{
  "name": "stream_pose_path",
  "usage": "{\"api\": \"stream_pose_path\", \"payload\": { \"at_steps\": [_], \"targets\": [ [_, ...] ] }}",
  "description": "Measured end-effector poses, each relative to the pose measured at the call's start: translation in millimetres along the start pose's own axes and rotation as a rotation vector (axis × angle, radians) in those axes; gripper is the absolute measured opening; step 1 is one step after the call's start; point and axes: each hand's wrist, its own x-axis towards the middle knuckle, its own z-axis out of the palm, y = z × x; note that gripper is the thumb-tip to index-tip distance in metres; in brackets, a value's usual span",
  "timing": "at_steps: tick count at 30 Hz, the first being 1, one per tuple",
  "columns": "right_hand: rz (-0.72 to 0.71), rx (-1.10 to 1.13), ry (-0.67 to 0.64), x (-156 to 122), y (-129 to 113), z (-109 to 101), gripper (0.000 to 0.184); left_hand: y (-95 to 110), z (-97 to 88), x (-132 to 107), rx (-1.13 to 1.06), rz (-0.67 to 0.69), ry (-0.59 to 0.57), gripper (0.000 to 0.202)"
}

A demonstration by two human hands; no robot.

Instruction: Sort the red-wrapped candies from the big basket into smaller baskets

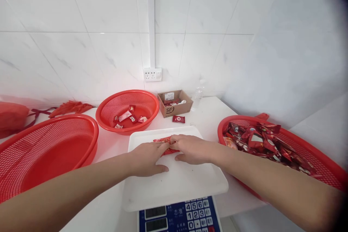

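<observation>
A shiny red snack packet [164, 140] lies on the back half of the white scale pan [174, 185], partly covered by my fingers. My left hand [148, 157] rests on its near left part, fingers closed over it and thumb sticking out towards me. From the other side my right hand [190, 148] curls its fingers over the packet, its thumb low by the pan. The fingertips of both hands meet on the wrapper, so its middle is hidden. Below the pan shows the blue keypad panel [178, 217] of the scale.
On the right stands a red basket [323, 159] heaped with wrapped snacks [261, 141]. A round red basket [127, 128] holds several small packets. Another red basket [92, 130] is at left. Behind are a cardboard box [178, 108], a loose red packet [178, 119] and a clear bottle [199, 90].
</observation>
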Motion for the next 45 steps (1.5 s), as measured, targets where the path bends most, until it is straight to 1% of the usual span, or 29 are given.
{"api": "stream_pose_path", "payload": {
  "at_steps": [4, 8, 10, 13, 17, 20, 23, 28, 32, 34, 37, 40, 45],
  "targets": [
    [0.004, -0.074, -0.002, -5, -5, 3, 0.048, -1, -0.5, -8, 0.091, 0.067, 0.046, 0.058],
    [0.035, -0.122, -0.005, -8, -10, 1, 0.050, 0, -2.1, -14, 0.176, 0.022, 0.104, 0.053],
    [0.057, -0.140, -0.016, -8, -11, -1, 0.050, 1, -4.4, -15, 0.210, -0.016, 0.088, 0.052],
    [0.077, -0.157, -0.030, -5, -12, -4, 0.049, 2, -8.8, -14, 0.250, -0.060, 0.029, 0.055],
    [0.059, -0.169, -0.042, 0, -11, -8, 0.050, 2, -15.4, -9, 0.284, -0.110, -0.051, 0.058],
    [0.066, -0.183, -0.084, 4, -10, -11, 0.049, 4, -20.6, -7, 0.281, -0.151, -0.131, 0.056],
    [0.075, -0.142, -0.118, 8, -11, -15, 0.043, 5, -24.3, -4, 0.254, -0.156, -0.175, 0.052],
    [0.062, -0.045, -0.130, 14, -13, -19, 0.034, 1, -26.5, -1, 0.216, -0.142, -0.197, 0.050],
    [0.076, -0.079, -0.166, 19, -11, -20, 0.030, -1, -26.3, 1, 0.191, -0.135, -0.214, 0.051],
    [0.058, -0.087, -0.166, 20, -9, -19, 0.031, -1, -24.9, 1, 0.209, -0.134, -0.211, 0.053],
    [0.031, -0.096, -0.145, 19, -8, -16, 0.034, 0, -21.2, 0, 0.231, -0.132, -0.199, 0.059],
    [0.034, -0.111, -0.114, 17, -8, -12, 0.038, 0, -17.6, -1, 0.227, -0.140, -0.194, 0.063],
    [0.040, -0.134, -0.051, 12, -10, -4, 0.037, 2, -16.5, -4, 0.277, -0.168, -0.189, 0.067]
  ]
}}
